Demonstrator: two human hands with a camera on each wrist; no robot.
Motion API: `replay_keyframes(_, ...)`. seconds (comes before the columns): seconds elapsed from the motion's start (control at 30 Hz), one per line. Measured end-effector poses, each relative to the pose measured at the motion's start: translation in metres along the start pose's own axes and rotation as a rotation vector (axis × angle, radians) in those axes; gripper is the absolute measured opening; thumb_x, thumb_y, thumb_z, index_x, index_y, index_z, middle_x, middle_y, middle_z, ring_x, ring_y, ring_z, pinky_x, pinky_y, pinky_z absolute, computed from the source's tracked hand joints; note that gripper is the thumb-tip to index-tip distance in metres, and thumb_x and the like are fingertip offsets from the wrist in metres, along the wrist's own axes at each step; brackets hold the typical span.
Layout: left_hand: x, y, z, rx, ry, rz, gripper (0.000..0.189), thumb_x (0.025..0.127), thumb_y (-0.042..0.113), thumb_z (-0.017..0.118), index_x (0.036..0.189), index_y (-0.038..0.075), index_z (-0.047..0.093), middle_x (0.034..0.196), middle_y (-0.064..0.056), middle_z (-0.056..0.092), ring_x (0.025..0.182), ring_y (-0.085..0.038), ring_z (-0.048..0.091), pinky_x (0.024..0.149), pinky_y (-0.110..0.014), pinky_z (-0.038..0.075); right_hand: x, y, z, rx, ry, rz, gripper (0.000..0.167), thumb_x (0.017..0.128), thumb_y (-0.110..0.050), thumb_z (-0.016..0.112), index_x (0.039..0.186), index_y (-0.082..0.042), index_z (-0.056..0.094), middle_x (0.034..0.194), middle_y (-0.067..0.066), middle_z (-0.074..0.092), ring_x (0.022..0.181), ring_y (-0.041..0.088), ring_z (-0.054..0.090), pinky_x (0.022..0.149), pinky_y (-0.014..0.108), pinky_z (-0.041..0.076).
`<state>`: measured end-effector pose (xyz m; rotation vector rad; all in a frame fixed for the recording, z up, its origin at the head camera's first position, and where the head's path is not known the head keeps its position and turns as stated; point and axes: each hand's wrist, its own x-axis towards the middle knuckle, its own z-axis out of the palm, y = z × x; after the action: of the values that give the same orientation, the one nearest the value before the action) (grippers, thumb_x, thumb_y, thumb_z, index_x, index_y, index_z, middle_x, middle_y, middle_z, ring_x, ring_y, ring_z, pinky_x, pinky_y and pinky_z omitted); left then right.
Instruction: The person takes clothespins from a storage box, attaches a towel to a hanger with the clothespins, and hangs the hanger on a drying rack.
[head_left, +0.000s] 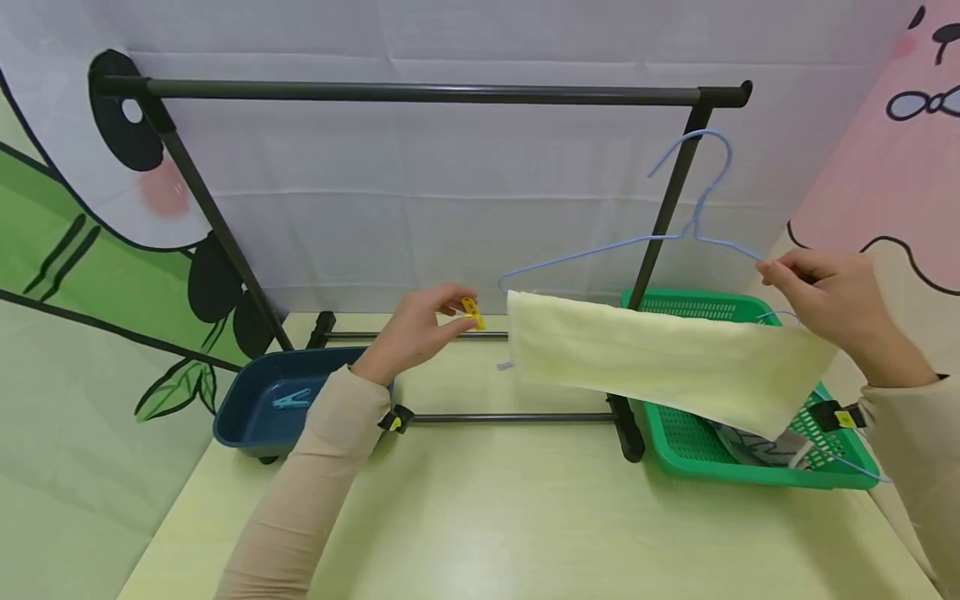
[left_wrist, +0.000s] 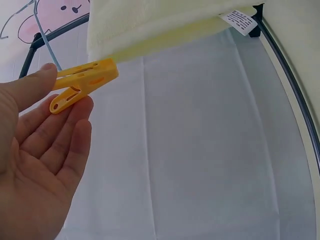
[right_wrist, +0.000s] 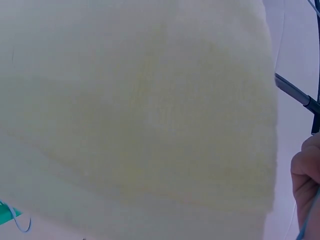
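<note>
The pale yellow cloth point(head_left: 645, 354) hangs below the blue hanger point(head_left: 696, 221) in front of you, in front of the rack's right leg and partly over the green basket point(head_left: 750, 477). Your right hand point(head_left: 836, 296) pinches the hanger's right shoulder between thumb and fingers. Your left hand point(head_left: 420, 329) holds the yellow clothespin point(left_wrist: 87, 80), thumb on one handle and fingers on the other. The handles stand apart and the nose looks closed, near the cloth's left edge but not on it. The step in hand looks like pegging that edge to the hanger, so hold the hanger steady with your right hand and level the cloth first, since its lower edge slopes down to the right. Squeeze the handles fully before you bring the nose in, so it clears the fabric instead of shoving it along. Come in near the left end of the hanger, take cloth and wire together, and let the pin close gently. Mind the white label point(left_wrist: 239, 22) at the cloth's edge; it could get caught. A thick fold may let the pin creep off, so a deep bite should hold better.
</note>
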<state>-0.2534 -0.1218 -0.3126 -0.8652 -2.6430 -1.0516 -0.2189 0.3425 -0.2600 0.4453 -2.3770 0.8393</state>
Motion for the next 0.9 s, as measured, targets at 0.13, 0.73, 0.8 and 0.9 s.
replay_keyframes(0.13,0.001,0.003,0.001,-0.010,0.041,0.061,0.034,0.086,0.018,0.071,0.118,0.007,0.063,0.104,-0.002,0.066,0.092,-0.017,0.062,0.083,-0.034,0.049,0.002,-0.001,0.005,0.016,0.000,-0.024,0.023,0.091,-0.013,0.064,0.071,-0.023,0.067,0.049,-0.005,0.048,0.040,0.005,0.029,0.036,0.027,0.020)
replay_keyframes(0.73,0.014,0.016,0.010,0.056,0.157,0.250,0.032,0.079,0.008,0.076,0.110,0.006,0.069,0.098,-0.004,0.071,0.078,-0.015,0.066,0.056,-0.028,0.045,0.007,-0.007,0.025,-0.002,-0.031,-0.100,0.020,0.091,-0.012,0.064,0.074,-0.002,0.070,0.054,-0.015,0.052,0.042,0.005,0.033,0.037,0.022,0.022)
replay_keyframes(0.8,0.014,0.016,0.011,0.067,0.157,0.255,0.032,0.079,0.008,0.076,0.110,0.005,0.069,0.097,-0.004,0.071,0.077,-0.015,0.066,0.054,-0.027,0.043,0.007,-0.009,0.026,0.002,-0.028,-0.114,0.020,0.090,-0.011,0.065,0.074,-0.002,0.070,0.054,-0.015,0.052,0.042,0.005,0.033,0.037,0.023,0.022)
replay_keyframes(0.9,0.015,0.016,0.011,0.086,0.166,0.267,0.030,0.079,0.008,0.075,0.109,0.004,0.069,0.094,-0.004,0.071,0.073,-0.013,0.065,0.051,-0.026,0.041,0.006,-0.011,0.028,0.007,-0.027,-0.123,0.020,0.090,-0.011,0.065,0.074,-0.001,0.070,0.052,-0.013,0.051,0.042,0.005,0.032,0.037,0.023,0.022)
